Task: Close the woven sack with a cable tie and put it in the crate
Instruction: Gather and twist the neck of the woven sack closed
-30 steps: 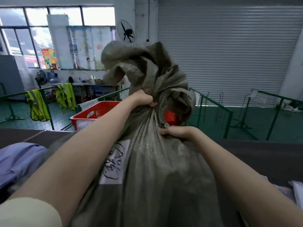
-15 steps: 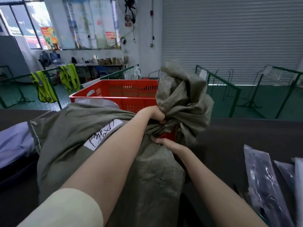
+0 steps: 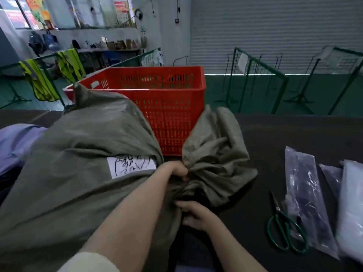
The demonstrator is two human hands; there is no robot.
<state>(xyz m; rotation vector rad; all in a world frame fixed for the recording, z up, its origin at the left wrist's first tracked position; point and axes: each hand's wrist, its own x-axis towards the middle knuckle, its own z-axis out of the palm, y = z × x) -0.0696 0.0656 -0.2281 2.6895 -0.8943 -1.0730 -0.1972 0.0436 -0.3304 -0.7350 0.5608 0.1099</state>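
A full grey-green woven sack (image 3: 78,163) lies on its side across the dark table, a white handwritten label (image 3: 130,165) on top. Its gathered neck points right, and the loose mouth (image 3: 214,154) flares out beyond the neck. My left hand (image 3: 173,169) is clenched around the neck from above. My right hand (image 3: 196,214) presses on the sack's fabric just below the neck, fingers curled into it. A red plastic crate (image 3: 167,95) stands right behind the sack at the table's far edge. No cable tie is visible on the neck.
Green-handled scissors (image 3: 284,230) lie on the table to the right, beside clear plastic bags (image 3: 306,197) of dark items and a white bag (image 3: 351,209). A blue-purple bundle (image 3: 15,142) lies at the left. Green metal railings (image 3: 261,83) stand beyond the table.
The sack went from upright in front of me to lying on its side on the table. Both hands came down with the neck and the view tilted downward.
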